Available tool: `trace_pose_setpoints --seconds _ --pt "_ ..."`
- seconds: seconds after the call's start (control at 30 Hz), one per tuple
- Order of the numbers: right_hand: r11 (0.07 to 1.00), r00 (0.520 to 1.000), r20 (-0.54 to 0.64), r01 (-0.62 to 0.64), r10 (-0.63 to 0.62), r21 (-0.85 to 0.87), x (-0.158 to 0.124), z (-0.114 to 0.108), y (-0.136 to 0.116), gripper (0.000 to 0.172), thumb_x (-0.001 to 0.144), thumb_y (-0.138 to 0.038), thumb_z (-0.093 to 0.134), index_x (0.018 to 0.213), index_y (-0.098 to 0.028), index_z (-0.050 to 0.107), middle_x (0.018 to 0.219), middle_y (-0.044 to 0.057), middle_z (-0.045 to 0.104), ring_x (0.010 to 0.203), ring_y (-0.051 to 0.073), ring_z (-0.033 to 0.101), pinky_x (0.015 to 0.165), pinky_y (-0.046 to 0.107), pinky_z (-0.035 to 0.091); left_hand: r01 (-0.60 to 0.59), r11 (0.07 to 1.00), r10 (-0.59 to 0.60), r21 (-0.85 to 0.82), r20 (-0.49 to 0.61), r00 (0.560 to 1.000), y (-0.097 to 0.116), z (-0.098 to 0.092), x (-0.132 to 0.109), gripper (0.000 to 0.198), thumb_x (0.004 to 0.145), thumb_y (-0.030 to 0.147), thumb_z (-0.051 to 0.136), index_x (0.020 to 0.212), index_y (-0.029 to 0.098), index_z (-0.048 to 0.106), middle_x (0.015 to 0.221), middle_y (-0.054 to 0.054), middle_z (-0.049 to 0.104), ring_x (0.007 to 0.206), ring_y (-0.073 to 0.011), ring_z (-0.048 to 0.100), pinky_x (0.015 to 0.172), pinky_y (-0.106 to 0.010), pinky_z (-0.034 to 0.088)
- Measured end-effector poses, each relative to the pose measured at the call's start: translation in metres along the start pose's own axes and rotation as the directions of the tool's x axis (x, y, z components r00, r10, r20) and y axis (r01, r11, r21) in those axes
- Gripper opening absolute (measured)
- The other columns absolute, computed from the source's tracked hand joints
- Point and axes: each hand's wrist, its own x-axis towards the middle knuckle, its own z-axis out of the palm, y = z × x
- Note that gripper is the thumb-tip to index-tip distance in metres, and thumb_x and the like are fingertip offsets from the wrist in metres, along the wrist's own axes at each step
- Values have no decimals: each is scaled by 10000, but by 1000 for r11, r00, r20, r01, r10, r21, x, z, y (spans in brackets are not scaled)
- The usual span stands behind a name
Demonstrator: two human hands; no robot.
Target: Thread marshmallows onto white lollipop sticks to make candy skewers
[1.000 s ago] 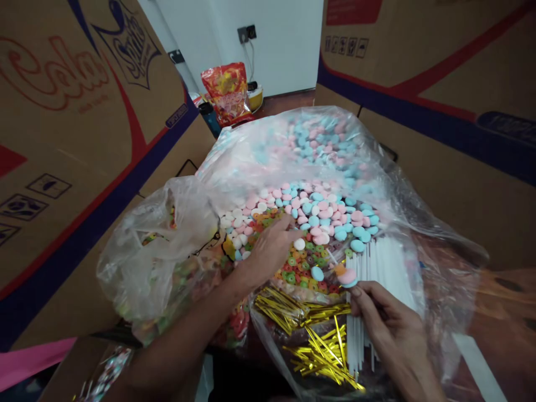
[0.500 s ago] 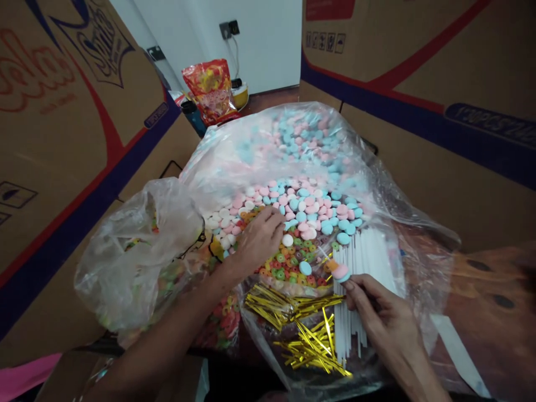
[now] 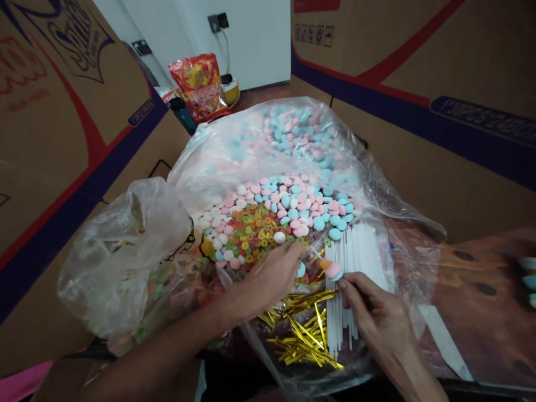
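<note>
My right hand [image 3: 377,312] pinches a candy skewer [image 3: 334,271], a thin white stick threaded with an orange ring gummy and pink and blue round candies. Its bare tip points up and left. My left hand [image 3: 274,276] has its fingers drawn together close to that tip; what they hold, if anything, is hidden. Below and behind the left hand lie colourful ring gummies [image 3: 255,229], partly covered by it. Pink, blue and white candies [image 3: 301,204] spread beyond them. White sticks [image 3: 345,251] lie in a bundle beside my right hand, left of the wrist.
Gold twist ties [image 3: 310,340] lie nearest me. A clear plastic bag [image 3: 251,139] of candies covers the back, and another bag [image 3: 121,268] sits left. Cardboard boxes [image 3: 419,111] stand on both sides. A red snack packet [image 3: 199,86] is behind. Stacked candies [image 3: 530,273] show at the right edge.
My left hand has moved right and toward me, from the candy pile to the skewer's tip. My right hand still holds the skewer. The view has shifted slightly, and stacked candies appear at the right edge.
</note>
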Motion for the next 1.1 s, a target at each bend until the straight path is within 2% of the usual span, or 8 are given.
trace_pose_setpoints --seconds 0.23,0.37,0.47,0.53,0.6,0.7,0.9,1.1 --pt "998 999 28 41 -40 -39 0 0 -5 315 950 -411 496 804 -182 657 557 -29 534 464 101 464 436 191 352 -186 961 183 206 37 982 2 8 -21 321 911 51 415 1167 204 533 1061 -64 593 956 -200 600 801 -322 528" --pt "998 999 5 42 -42 -36 -2 -1 -7 324 951 -430 493 840 -184 674 565 -25 552 486 114 501 468 200 385 -218 934 242 282 -54 969 -4 20 -32 397 929 67 408 1304 176 480 1106 -90 613 1010 -223 610 854 -357 546" --pt "999 999 27 29 -28 -31 -7 -5 -8 327 949 -442 498 827 -190 666 584 -18 579 497 120 522 458 202 383 -212 943 260 258 -167 951 -8 29 -36 392 939 70 394 1300 168 510 1166 -103 626 1049 -218 619 908 -351 532" --pt "999 997 79 22 -19 -31 -12 -8 -9 331 953 -441 493 791 -196 645 582 -20 573 503 118 526 455 196 381 -155 976 192 156 -264 945 -9 33 -34 347 943 80 399 1230 168 574 1152 -96 646 1035 -201 634 915 -326 527" --pt "999 990 137 33 -27 -41 -16 -11 -9 340 960 -436 481 764 -201 629 568 -26 554 498 112 512 460 190 380 -61 998 54 -12 -343 938 -10 33 -30 312 941 101 424 1177 171 616 1109 -85 665 983 -178 650 876 -292 532" --pt "993 984 167 71 -55 -92 -22 -8 -7 370 971 -439 449 741 -205 621 539 -32 534 459 107 455 429 195 343 22 977 -102 -214 -370 923 -11 31 -20 274 926 135 470 1126 184 650 1062 -66 673 907 -160 652 797 -267 530" --pt "964 992 108 84 -58 -251 -26 8 -2 416 997 -433 376 733 -207 606 509 -26 522 432 118 467 451 216 349 10 972 -85 -235 -310 947 -7 31 -16 268 930 156 455 1099 167 663 1055 -91 632 932 -181 624 827 -310 510" --pt "975 988 145 81 -52 -207 -27 9 -3 383 1000 -422 402 795 -194 632 576 -20 569 494 119 527 499 201 390 8 955 -81 -298 -234 969 -4 31 -17 245 874 139 574 1094 198 664 1093 -82 594 1011 -197 597 879 -328 497"
